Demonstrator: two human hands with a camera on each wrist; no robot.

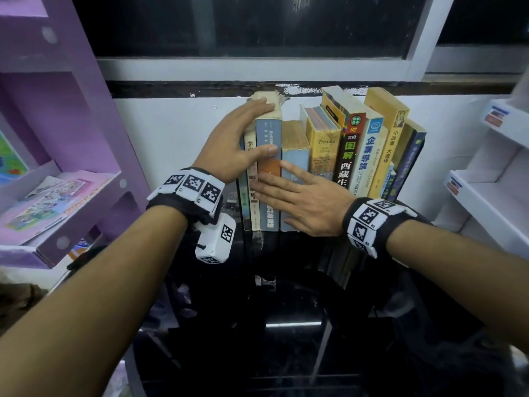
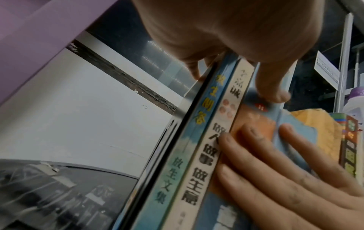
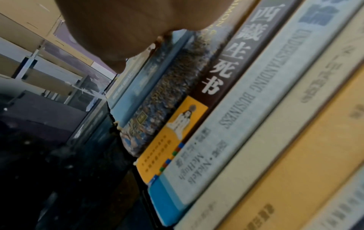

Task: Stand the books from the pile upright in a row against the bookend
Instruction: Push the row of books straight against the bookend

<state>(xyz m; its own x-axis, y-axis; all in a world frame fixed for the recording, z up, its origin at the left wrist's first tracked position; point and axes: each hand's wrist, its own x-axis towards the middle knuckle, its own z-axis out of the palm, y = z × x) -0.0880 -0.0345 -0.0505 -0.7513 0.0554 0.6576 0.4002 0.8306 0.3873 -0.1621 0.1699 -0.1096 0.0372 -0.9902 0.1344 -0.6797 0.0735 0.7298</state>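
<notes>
My left hand [image 1: 229, 144] sits over the top of the tall blue book [image 1: 268, 133], which I take as my landmark. The fingers lie along its worn top edge and bend a little over it, and the thumb [image 1: 264, 151] presses flat on the spine, so the hand clasps this book between thumb and fingers. From the left wrist view the thumb tip [image 2: 275, 93] rests on the blue spine, just above an orange patch.

My right hand [image 1: 303, 200] is spread wide with straight fingers and holds nothing. It lies flat against the spines low on the blue book and on the pale blue book [image 1: 294, 167] just right of it. One fingertip [image 2: 226, 140] touches the cream book [image 2: 208, 155] that stands just left of the blue book.

The row of books [image 1: 357, 150] stands upright on the dark glossy table [image 1: 286, 325], against the white wall [image 1: 171, 133]. The books further right of the blue book lean a little. At the far left of the row, a thin dark plate [image 2: 177, 140] touches the outermost book; I cannot tell if this is the bookend
</notes>
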